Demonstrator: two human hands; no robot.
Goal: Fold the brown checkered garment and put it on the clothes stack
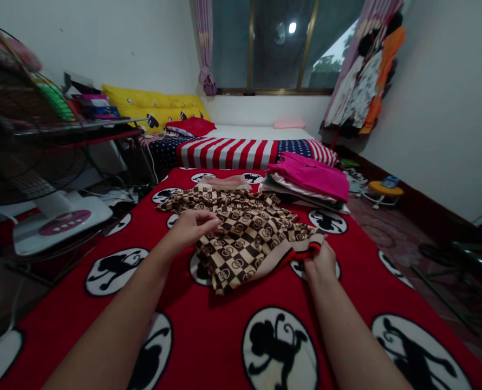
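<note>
We pinch the brown checkered garment with both hands — our left hand closed on a fold near its middle, our right hand gripping the red-and-black trimmed hem at its right corner, so the cloth is drawn taut between them. The garment lies spread on the red blanket, flat enough to work on. Just beyond it to the right sits a stack of folded clothes — within easy reach. Far left of the garment stands a fan.
</note>
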